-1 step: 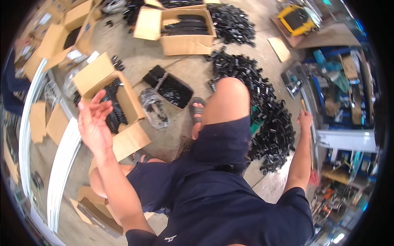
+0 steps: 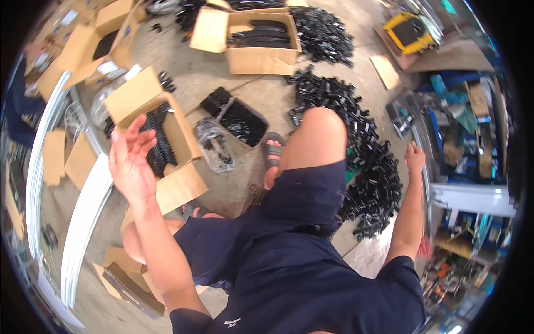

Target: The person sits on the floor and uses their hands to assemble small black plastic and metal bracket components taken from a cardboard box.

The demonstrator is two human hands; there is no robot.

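My left hand [image 2: 132,162] is raised palm up with its fingers apart and holds nothing. It hovers over the near side of an open cardboard box [image 2: 186,132] that holds black ridged plastic parts [image 2: 160,146]. Out to the right, my right hand [image 2: 414,158] is closed beside the metal edge of a shelf unit. The tan tip of a thin stick [image 2: 413,144] shows just above its fist; the rest is hard to make out. Right of my bent knee spreads a large pile of small black parts [image 2: 374,189].
Another open box [image 2: 261,61] of long black parts stands ahead. Between my foot and the left box are a bin [image 2: 242,122] of black pieces and a clear plastic bag [image 2: 214,147]. Long white strips [image 2: 83,228] run along the left. A yellow-framed object [image 2: 409,33] lies far right.
The whole scene has shifted slightly to the right in the picture. Both hands keep nearly the same pose.
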